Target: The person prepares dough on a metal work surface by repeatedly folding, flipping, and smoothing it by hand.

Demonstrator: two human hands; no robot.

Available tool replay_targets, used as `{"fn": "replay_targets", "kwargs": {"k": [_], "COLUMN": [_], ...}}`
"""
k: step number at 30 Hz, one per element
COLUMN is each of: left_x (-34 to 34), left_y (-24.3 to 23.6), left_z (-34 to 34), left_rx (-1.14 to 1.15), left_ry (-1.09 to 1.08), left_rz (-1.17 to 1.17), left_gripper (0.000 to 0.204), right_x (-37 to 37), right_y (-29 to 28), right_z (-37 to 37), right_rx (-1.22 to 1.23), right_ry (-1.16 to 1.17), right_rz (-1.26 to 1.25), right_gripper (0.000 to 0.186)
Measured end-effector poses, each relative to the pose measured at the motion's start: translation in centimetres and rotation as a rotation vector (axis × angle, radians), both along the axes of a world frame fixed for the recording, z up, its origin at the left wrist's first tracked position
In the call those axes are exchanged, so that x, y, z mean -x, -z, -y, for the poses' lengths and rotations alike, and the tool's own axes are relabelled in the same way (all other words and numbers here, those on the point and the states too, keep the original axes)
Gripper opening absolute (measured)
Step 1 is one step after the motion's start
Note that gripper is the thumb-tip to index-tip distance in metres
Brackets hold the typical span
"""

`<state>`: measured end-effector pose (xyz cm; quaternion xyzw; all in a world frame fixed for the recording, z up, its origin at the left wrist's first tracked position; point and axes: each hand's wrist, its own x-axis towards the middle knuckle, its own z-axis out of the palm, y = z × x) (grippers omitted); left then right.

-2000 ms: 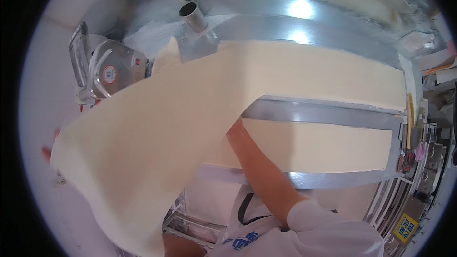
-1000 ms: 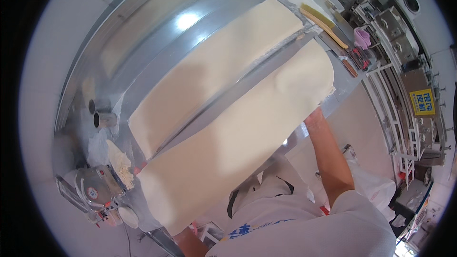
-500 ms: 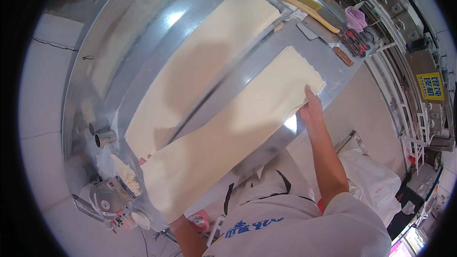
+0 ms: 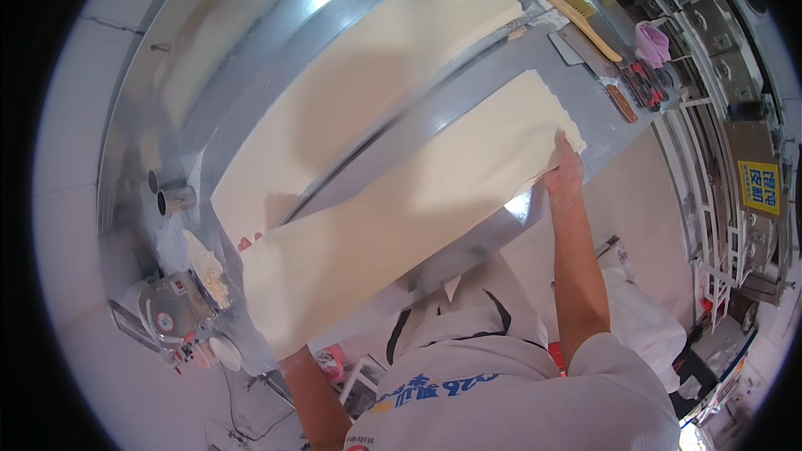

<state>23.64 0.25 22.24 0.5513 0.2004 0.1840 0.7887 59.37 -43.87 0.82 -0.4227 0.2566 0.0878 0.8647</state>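
A long, pale, floury dough sheet (image 4: 418,192) stretches across my front between both hands, seemingly in layers at its right end. My right hand (image 4: 565,171) grips the right end, thumb on top and the other fingers beneath. Under the left end lies my left hand (image 4: 249,241); only its fingertips show past the far edge, and the dough hides the palm. A second long dough sheet (image 4: 368,92) lies flat on the metal table (image 4: 384,150), just beyond the first and roughly parallel to it. Shadows fall across both sheets.
Far right on the table are a wooden-handled brush (image 4: 576,12), a flat scraper blade (image 4: 566,48), a brown-handled knife (image 4: 621,103), red-and-black tools (image 4: 645,86) and a pink cloth (image 4: 652,43). At left stand a metal cup (image 4: 177,200), dough scraps (image 4: 206,270) and a machine (image 4: 167,313).
My view has turned slightly, so the whole scene shifts in the picture. Both hands keep their hold on the near dough sheet, which shows little movement relative to the table.
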Motion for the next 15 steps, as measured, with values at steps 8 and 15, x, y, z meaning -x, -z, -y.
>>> {"fn": "replay_targets", "kwargs": {"k": [8,15], "left_x": [-0.3,-1.0], "left_y": [-2.9,-3.9], "left_z": [1.8,0.9], "left_rx": [0.064,-3.462], "left_ry": [-0.258,0.843], "left_rz": [-0.107,-2.030], "left_gripper": [0.065,0.066], "right_x": [-2.3,-1.8], "right_y": [1.3,2.1], "right_z": [0.2,0.3], "right_rx": [0.154,0.195], "right_ry": [0.121,0.053], "right_rz": [-0.141,-0.041], "right_gripper": [0.035,0.042]}}
